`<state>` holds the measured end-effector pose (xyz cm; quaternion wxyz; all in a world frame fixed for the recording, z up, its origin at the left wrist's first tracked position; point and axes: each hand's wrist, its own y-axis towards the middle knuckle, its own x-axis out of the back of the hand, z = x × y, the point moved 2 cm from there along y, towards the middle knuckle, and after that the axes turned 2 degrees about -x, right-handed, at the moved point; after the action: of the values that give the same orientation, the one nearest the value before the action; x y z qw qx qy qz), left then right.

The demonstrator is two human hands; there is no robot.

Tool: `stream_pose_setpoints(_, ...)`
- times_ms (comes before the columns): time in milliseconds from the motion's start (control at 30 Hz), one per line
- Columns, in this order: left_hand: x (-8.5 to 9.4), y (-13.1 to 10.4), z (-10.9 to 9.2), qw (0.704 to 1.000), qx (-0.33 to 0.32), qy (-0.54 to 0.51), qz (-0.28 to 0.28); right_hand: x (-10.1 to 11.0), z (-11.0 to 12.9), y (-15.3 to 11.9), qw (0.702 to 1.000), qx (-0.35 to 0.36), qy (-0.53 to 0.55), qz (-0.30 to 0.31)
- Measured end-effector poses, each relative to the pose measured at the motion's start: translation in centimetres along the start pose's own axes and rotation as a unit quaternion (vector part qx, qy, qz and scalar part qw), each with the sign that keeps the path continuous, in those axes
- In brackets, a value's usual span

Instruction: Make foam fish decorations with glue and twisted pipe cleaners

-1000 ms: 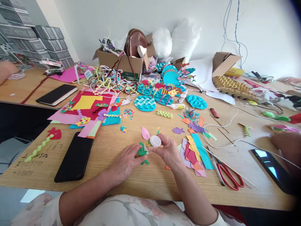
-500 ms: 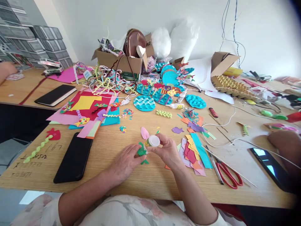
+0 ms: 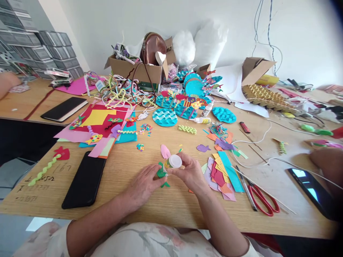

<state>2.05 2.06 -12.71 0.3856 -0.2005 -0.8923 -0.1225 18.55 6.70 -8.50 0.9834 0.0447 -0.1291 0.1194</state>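
Observation:
My right hand (image 3: 189,172) is closed round a small glue bottle (image 3: 175,161), tipped so that its round white base faces up and its nozzle points down. The nozzle is at a green paper fish (image 3: 161,172), and I cannot tell whether it touches. With thumb and fingers, my left hand (image 3: 143,184) holds the fish against the table; part of the fish is hidden under the fingers, and its tail sticks out below. Just beyond the hands lies a pink paper piece (image 3: 165,151). A purple paper fish (image 3: 203,147) is farther right.
Paper strips (image 3: 219,175), a pen (image 3: 248,192) and red-handled scissors (image 3: 264,200) lie on the right. On the left are a black phone (image 3: 84,180) and stacked coloured sheets (image 3: 102,117). Blue wavy discs (image 3: 164,117) and a cardboard box (image 3: 134,69) stand behind. Another person's arm (image 3: 325,162) reaches in at right.
The glue bottle has shifted very slightly left and tilted a little over the green fish. My left hand stays in place, and the view has moved slightly.

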Motion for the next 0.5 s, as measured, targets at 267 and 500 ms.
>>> stream_pose_setpoints(267,0.1,0.06,-0.09,1.0,0.014,-0.002,0.001,0.07,0.46,-0.18,0.999,0.017,-0.036,0.0)
stream_pose_setpoints(500,0.05,0.15,-0.14,1.0,0.008,-0.008,0.001,-0.14,0.21,0.08,0.999,0.019,-0.032,-0.005)
